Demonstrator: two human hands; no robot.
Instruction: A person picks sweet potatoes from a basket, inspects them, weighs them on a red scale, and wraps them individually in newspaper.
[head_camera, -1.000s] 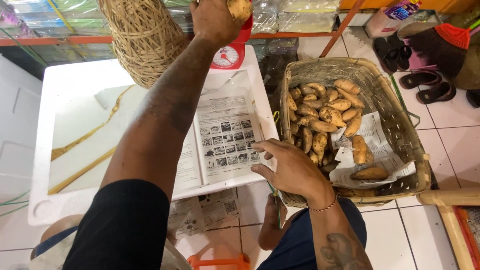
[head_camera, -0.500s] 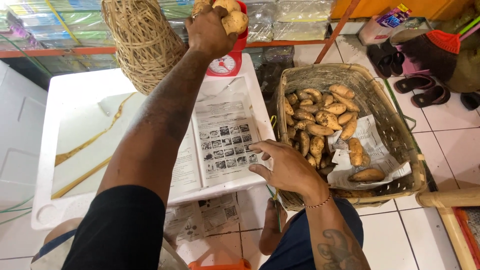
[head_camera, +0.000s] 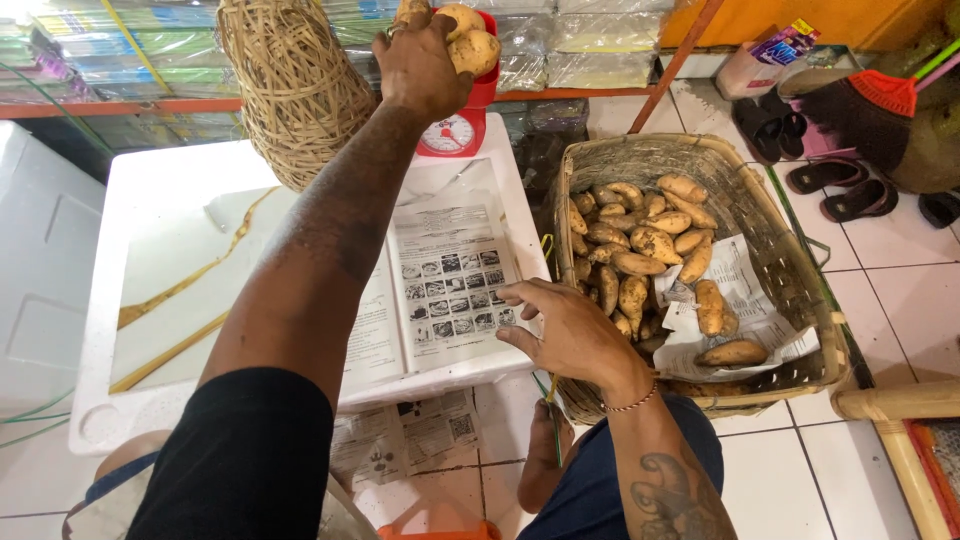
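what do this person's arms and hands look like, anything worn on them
The left arm is bare below a short black sleeve. The right forearm carries a dark tattoo, and a thin bead bracelet circles that wrist. Both hands are bare, without gloves.

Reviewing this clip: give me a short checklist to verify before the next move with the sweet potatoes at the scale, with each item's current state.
1. Left hand grips sweet potatoes: ok, several held.
2. Held potatoes are over the red scale: ok, at its top.
3. Scale pan contents: cannot tell, cut off by the frame edge.
4. Right hand free: ok, open and holding nothing, at the basket rim.
5. Basket holds more sweet potatoes: ok.
6. Scale dial reading: cannot tell, too small.
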